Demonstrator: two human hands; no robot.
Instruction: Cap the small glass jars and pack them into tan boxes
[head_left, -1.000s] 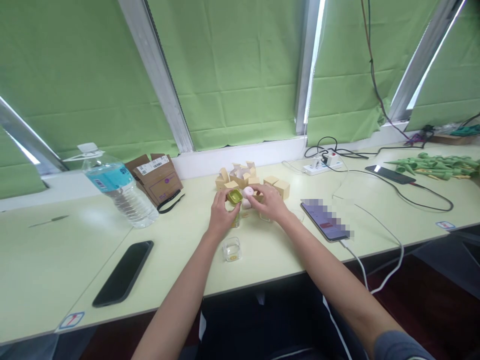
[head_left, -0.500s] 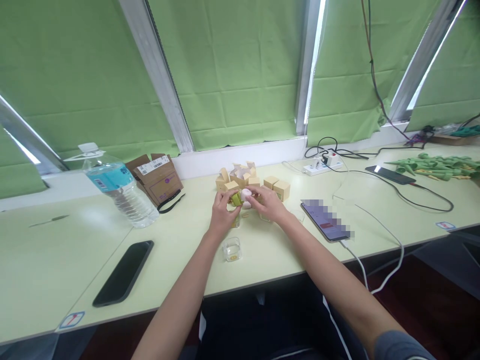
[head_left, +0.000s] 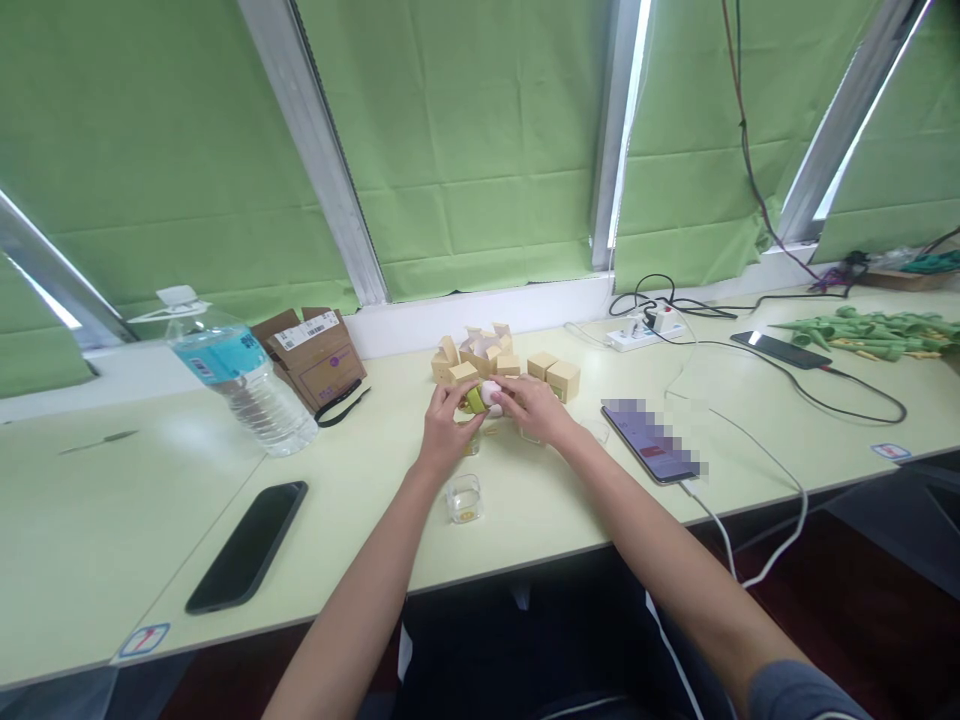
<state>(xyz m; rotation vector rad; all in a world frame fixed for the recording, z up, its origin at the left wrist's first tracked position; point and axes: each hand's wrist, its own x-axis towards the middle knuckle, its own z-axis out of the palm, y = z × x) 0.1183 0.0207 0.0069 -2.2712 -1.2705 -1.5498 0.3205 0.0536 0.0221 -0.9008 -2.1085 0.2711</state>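
Observation:
My left hand [head_left: 445,428] pinches a small yellow-green piece [head_left: 474,401] between thumb and fingertips. My right hand [head_left: 536,408] grips a small pale pink, rounded piece [head_left: 490,391], which now touches the yellow-green one end to end. Their exact kind is too small to tell. Below my hands a clear plastic case [head_left: 465,500] with a yellow mark in it sits on the table. Other small clear pieces lie under my fingers, partly hidden. Just behind stand several small cream-coloured boxes [head_left: 564,380], some with flaps raised.
At the left are a large water bottle [head_left: 247,380], an opened brown carton [head_left: 319,365], a black phone [head_left: 247,547] and a thin pen-like stick [head_left: 97,442]. A phone on a white cable [head_left: 651,442] lies right. A power strip [head_left: 645,330] and green strips [head_left: 877,332] are farther back.
The pale pink piece has come left against the yellow-green piece, closing the small gap between them. Both hands otherwise stay nearly in place.

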